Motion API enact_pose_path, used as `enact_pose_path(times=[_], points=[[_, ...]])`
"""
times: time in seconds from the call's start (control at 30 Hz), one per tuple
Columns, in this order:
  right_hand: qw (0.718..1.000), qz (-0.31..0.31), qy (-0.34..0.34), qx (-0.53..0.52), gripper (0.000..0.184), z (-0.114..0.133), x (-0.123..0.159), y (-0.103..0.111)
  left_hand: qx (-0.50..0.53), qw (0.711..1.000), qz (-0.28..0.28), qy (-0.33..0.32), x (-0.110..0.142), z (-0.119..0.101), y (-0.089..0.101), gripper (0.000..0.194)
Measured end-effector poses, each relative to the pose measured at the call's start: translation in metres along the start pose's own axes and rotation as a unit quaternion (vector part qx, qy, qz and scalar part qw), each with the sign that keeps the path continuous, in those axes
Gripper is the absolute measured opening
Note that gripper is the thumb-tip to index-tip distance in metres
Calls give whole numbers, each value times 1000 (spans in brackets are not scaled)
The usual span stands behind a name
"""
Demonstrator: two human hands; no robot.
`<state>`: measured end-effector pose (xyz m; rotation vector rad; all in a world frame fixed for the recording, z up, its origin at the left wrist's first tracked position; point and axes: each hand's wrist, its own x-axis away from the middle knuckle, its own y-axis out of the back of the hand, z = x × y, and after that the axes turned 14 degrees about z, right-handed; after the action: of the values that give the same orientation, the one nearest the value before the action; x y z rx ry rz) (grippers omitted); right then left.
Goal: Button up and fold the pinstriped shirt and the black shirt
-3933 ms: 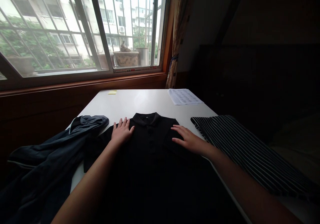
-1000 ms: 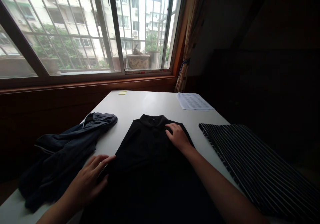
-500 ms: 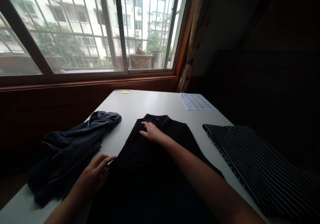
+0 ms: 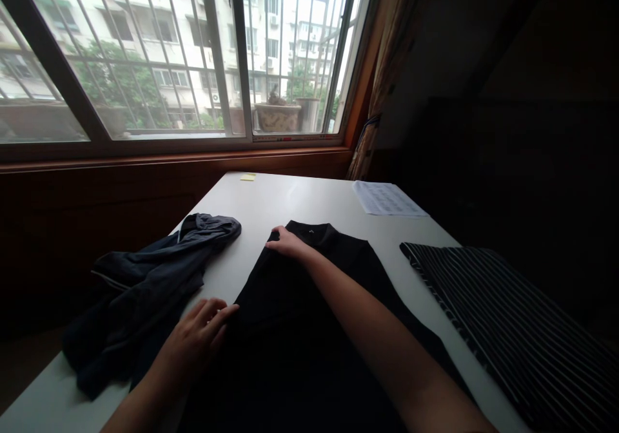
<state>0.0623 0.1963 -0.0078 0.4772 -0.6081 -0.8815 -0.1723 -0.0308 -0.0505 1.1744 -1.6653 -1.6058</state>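
Note:
A black collared shirt [image 4: 275,323] lies spread over the table in front of me, its collar [image 4: 314,233] at the far end with a small pale label inside. My left hand [image 4: 198,330] is closed on the shirt's left edge, thumb and forefinger pinching the cloth. Reaching across the shirt, my right hand [image 4: 287,244] grips its left shoulder beside the collar, with the fingertips partly hidden. The lower part of the shirt is too dark to make out folds.
A crumpled dark blue-grey garment [image 4: 159,285] lies to the left, hanging over the table edge. On the right is a folded black striped cloth [image 4: 488,298]. Printed sheets [image 4: 389,199] and a yellow sticky note [image 4: 248,177] lie at the white table's [image 4: 294,194] far end, below a barred window.
My right hand has moved left, from the shirt's upper front to its left shoulder, and its fingers have closed. My left hand stays at the shirt's edge. The view has shifted slightly.

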Motion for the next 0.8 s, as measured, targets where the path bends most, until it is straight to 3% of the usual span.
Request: enact_pose_path(times=[0.27, 0.47, 0.8], points=[[998, -42, 42, -19, 55, 0, -27, -13, 19, 1000, 14, 16, 3, 3, 1, 49], [995, -81, 56, -29, 47, -3, -38, -23, -11, 998, 50, 21, 6, 6, -4, 66], [991, -60, 106, -47, 69, -13, -25, -22, -8, 999, 48, 10, 5, 0, 0, 65]])
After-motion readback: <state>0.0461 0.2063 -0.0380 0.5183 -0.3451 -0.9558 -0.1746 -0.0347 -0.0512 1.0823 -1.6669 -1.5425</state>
